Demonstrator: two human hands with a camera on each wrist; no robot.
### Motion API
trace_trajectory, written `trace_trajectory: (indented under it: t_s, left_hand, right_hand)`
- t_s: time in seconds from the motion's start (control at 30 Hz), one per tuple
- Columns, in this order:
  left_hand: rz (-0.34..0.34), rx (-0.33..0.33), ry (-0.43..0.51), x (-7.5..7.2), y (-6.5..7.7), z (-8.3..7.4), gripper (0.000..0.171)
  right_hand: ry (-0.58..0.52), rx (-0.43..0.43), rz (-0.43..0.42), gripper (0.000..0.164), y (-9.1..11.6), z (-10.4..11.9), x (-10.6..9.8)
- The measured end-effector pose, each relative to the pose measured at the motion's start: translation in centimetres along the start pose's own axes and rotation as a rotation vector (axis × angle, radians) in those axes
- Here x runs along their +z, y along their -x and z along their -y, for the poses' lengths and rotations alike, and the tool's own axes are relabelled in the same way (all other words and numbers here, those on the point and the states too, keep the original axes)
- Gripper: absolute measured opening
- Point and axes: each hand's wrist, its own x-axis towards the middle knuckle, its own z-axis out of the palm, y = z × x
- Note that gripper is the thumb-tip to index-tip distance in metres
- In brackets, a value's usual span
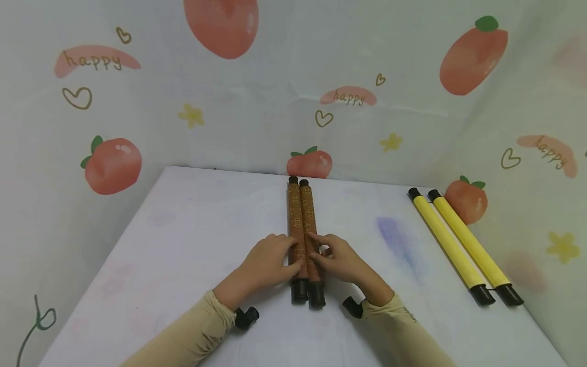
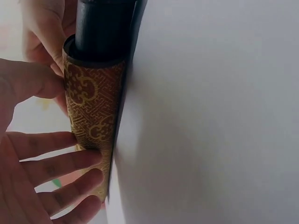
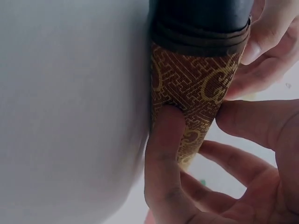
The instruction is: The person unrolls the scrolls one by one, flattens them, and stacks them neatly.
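Two brown patterned scroll rolls [image 1: 296,224] with black end knobs lie side by side, lengthwise to me, at the middle of the table. My left hand [image 1: 270,260] holds the near part of the left roll, thumb on top and fingers along its outer side. On the right roll [image 1: 310,219], my right hand [image 1: 341,259] grips with thumb and fingers. Gold pattern on brown cloth shows on the left roll [image 2: 93,102] in the left wrist view and on the right roll [image 3: 191,84] in the right wrist view. Whether the rolls are joined underneath is hidden.
Two yellow rolls [image 1: 447,239] with black ends lie slanted near the right edge of the white table [image 1: 183,214]. A fruit-printed curtain [image 1: 257,102] hangs behind. Black wrist devices [image 1: 246,318] show at both sleeves.
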Motion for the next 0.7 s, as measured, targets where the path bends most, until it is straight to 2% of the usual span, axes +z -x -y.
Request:
trace_trajectory:
  t_s: [0.37,0.57,0.7]
  left_hand:
    - [0.02,-0.033,-0.055,-1.6,1.5,1.1,0.047]
    - [0.032,-0.038,-0.069,-2.1,1.6,1.0,0.045]
    - [0.031,-0.041,-0.072,-2.0,1.8,1.1,0.045]
  right_hand:
    - [0.004,0.023,-0.003,0.055,-1.2,2.1,2.2]
    - [0.031,0.013,-0.006,0.054,-1.1,2.3,2.3]
    - [0.058,-0.006,0.029,0.056,-0.9,2.4,2.3]
